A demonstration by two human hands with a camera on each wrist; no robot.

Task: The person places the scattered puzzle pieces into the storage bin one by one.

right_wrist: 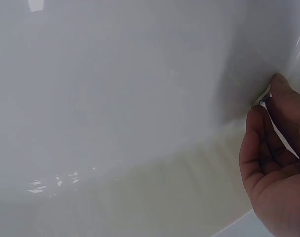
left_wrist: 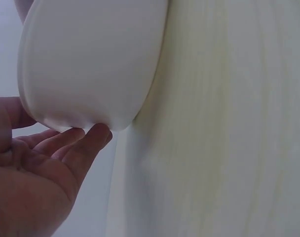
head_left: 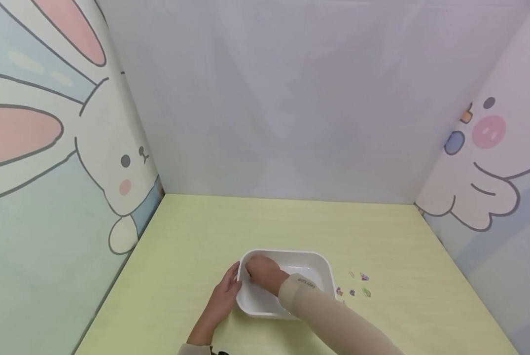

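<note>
A white rectangular plastic basin (head_left: 309, 258) stands on the table. At its left end the left hand (head_left: 224, 296) holds it; in the left wrist view the thumb is at the rim and the fingertips (left_wrist: 98, 136) touch the outer wall. The right hand (head_left: 264, 271) reaches inside, near the basin's left wall. Between its thumb and fingers it pinches a small sticker (right_wrist: 263, 97) with a greenish edge, against the white inner surface. Most of that sticker is hidden by the fingers.
Several small colourful stickers lie on the table right of the basin, among them a green one (head_left: 366, 292) and a pink and blue one (head_left: 364, 277). The right forearm (head_left: 335, 315) crosses the basin's front right side. Printed curtains (head_left: 282, 98) surround the pale yellow table (head_left: 194, 227).
</note>
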